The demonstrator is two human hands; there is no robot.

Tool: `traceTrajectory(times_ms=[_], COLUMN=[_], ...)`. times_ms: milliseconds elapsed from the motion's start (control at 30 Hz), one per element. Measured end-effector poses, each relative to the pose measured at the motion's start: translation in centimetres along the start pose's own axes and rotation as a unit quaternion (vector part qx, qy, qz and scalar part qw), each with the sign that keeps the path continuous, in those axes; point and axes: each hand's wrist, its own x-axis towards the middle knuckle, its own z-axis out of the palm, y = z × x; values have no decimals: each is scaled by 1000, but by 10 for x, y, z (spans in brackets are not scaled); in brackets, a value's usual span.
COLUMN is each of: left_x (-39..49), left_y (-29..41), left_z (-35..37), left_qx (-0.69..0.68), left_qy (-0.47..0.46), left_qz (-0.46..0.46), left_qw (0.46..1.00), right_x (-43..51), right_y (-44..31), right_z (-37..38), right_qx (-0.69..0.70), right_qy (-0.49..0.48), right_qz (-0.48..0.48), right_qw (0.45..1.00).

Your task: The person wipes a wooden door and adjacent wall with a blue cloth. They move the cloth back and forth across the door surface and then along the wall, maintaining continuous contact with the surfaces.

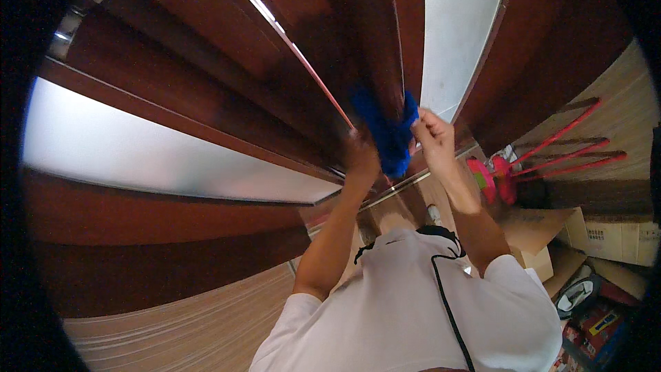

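Observation:
A fuzzy blue cloth (388,137) hangs against the dark red-brown wooden door (330,36), wrapped partly around a vertical wooden edge. My right hand (436,137) pinches the cloth's right side between thumb and fingers. On the other side, my left hand (363,157) is blurred by motion and lies against the wood, close beside the cloth. Whether its fingers grip the cloth or the wood cannot be made out. A thin bright strip (289,41) runs down the wood towards my left hand.
Pale panels (181,150) flank the wood, and a metal door handle (77,15) is at upper left. On the right, pink footwear (485,180) is by red rods (560,132) on the wall. Below are open cardboard boxes (539,227) and a shoe (577,297).

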Motion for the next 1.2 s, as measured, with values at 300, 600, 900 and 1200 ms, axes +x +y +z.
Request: traceTrajectory(times_ms=[300,600,900,1200], left_x=[-7,-17,-17,1], left_y=[68,110,142,224], left_z=[-9,-10,-20,-31], left_qx=[41,-1,-61,100], left_qy=[52,81,86,252], left_qz=[77,104,188,433], left_qw=[995,991,976,860], right_x=[8,-4,14,37], right_y=[-35,-63,-96,-181], right_z=[24,52,51,63], right_qx=[-72,-106,-158,-99], right_qy=[43,81,64,20], right_qz=[-96,-141,-232,-279], right_qw=[992,981,958,955])
